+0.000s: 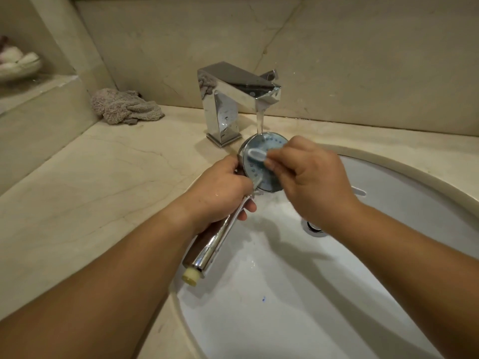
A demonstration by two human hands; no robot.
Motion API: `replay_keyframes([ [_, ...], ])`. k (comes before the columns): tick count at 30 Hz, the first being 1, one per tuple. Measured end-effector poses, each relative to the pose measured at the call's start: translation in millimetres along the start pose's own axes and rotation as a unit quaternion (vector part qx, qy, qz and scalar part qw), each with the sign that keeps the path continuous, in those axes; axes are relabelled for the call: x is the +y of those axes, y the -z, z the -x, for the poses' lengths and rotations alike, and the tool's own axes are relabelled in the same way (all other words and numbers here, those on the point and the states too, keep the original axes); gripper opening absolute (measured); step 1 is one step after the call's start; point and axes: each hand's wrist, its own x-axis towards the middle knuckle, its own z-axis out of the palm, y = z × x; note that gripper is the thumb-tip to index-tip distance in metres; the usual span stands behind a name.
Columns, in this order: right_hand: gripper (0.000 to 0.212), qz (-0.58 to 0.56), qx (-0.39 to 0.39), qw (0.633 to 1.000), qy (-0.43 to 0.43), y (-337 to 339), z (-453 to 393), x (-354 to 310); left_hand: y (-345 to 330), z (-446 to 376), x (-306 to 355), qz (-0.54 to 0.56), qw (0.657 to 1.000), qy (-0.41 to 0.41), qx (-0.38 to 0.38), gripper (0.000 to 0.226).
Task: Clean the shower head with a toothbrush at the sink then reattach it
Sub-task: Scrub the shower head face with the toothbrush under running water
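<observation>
A chrome shower head [261, 174] with a round blue-grey nozzle face is held over the white sink [285, 294], face towards me, under a stream of water from the faucet [233, 99]. My left hand [220, 190] grips its chrome handle just below the head; the handle's cream threaded end [191, 277] points down towards me. My right hand [311, 182] pinches a pale toothbrush [256, 155], whose head lies against the upper left of the nozzle face. Most of the toothbrush handle is hidden by my fingers.
A crumpled grey cloth [124, 106] lies on the beige marble counter [90, 177] at the back left. A dish with white items [18, 64] sits on a raised ledge at far left. The sink drain [315, 226] shows beside my right wrist.
</observation>
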Motion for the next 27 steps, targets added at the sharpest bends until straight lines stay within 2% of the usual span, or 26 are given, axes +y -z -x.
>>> replay_keyframes([
  [4, 0.018, 0.001, 0.016, 1.000, -0.013, 1.5, -0.3, 2.4, -0.6, 2.1, 3.5, 0.034, 0.999, 0.003, -0.009, 0.028],
  [7, 0.019, 0.014, -0.007, 1.000, 0.024, 3.5, -0.4, 2.2, -0.2, 4.9, 5.6, 0.072, 0.997, 0.005, -0.018, 0.023],
  [9, 0.020, 0.009, -0.007, 1.000, 0.009, 4.3, -0.8, 2.2, -0.6, 5.8, 6.6, 0.079, 0.996, 0.003, -0.031, 0.021],
  [14, 0.026, 0.016, -0.007, 0.999, 0.028, 5.2, -3.1, 3.2, 1.2, 4.0, 6.4, 0.073, 0.997, -0.001, -0.036, 0.020],
  [17, 0.020, 0.009, 0.018, 1.000, -0.002, 5.2, -2.8, 4.8, 1.0, 1.9, 5.6, 0.072, 0.997, -0.006, -0.033, 0.021],
  [20, 0.018, 0.023, -0.009, 0.999, 0.031, 2.3, -0.2, -0.7, 0.8, 1.9, 4.9, 0.057, 0.998, -0.019, -0.029, 0.020],
  [23, 0.017, 0.013, 0.007, 1.000, 0.000, 2.2, -1.9, 0.5, 0.0, 1.6, 3.9, 0.053, 0.998, -0.027, -0.027, 0.023],
  [27, 0.015, 0.031, -0.002, 0.999, 0.031, 1.6, -1.6, 1.8, 0.5, -0.1, 0.9, 0.029, 0.998, -0.035, -0.035, 0.022],
])
